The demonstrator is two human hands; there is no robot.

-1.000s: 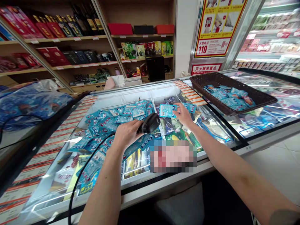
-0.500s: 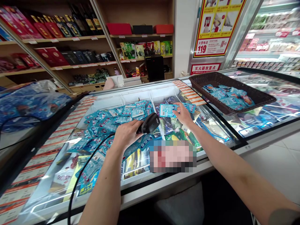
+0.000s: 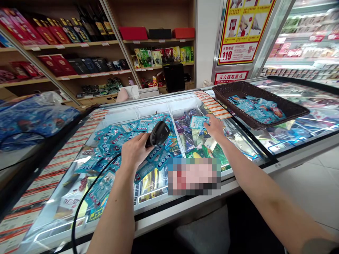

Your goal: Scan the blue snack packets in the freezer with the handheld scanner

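My left hand (image 3: 135,150) is wrapped round the handle of a black barcode scanner (image 3: 159,133), whose cord runs down along the forearm. Below it, many blue snack packets (image 3: 116,135) lie heaped on the left part of the chest freezer (image 3: 182,102). My right hand (image 3: 214,127) pinches one light-blue packet (image 3: 198,122) by its right end, above bags in the freezer's right section. A white wire divider (image 3: 178,135) stands between the two hands. Part of the pinching fingers is hidden behind the packet.
A brown wicker basket (image 3: 291,106) with several blue packets rests on the freezer top at the right. A plastic-wrapped blue bundle (image 3: 37,111) lies at the left. Shelves (image 3: 87,44) with bottles and boxes stand behind. A blurred patch hides part of the front edge.
My right hand has moved slightly right with its packet, away from the scanner. My left hand has drawn the scanner a little left, and its head is tilted more upward.
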